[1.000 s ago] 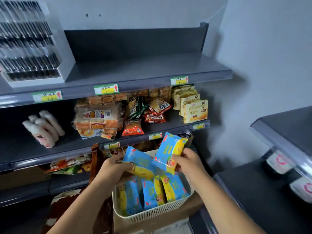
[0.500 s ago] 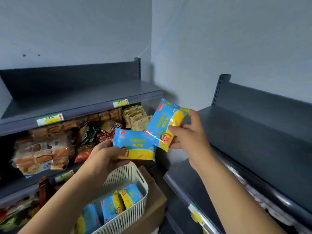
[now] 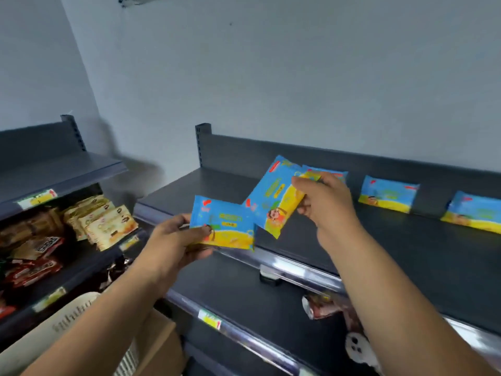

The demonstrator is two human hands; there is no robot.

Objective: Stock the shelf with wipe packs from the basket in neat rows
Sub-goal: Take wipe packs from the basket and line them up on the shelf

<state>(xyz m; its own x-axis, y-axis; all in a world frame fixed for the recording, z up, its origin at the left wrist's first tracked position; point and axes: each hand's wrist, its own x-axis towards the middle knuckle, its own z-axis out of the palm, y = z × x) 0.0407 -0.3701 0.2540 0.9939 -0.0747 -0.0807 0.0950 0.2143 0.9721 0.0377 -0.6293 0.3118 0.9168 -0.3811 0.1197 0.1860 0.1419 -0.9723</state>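
basket (image 3: 73,316) cut off (bottom edge) | third leaning pack (image 3: 473,213) cropped right

Snack packets (image 3: 108,223) on left shelving, cardboard box (image 3: 160,346) below, yellow price tag (image 3: 210,319) (blurred)

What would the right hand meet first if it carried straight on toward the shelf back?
Probably the wipe pack leaning at the shelf's back panel, partly hidden behind the right hand; depth is unclear.

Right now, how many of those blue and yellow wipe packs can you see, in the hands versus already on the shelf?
Held in the left hand: 1
Held in the right hand: 1
Standing on the top shelf: 3
Total: 5
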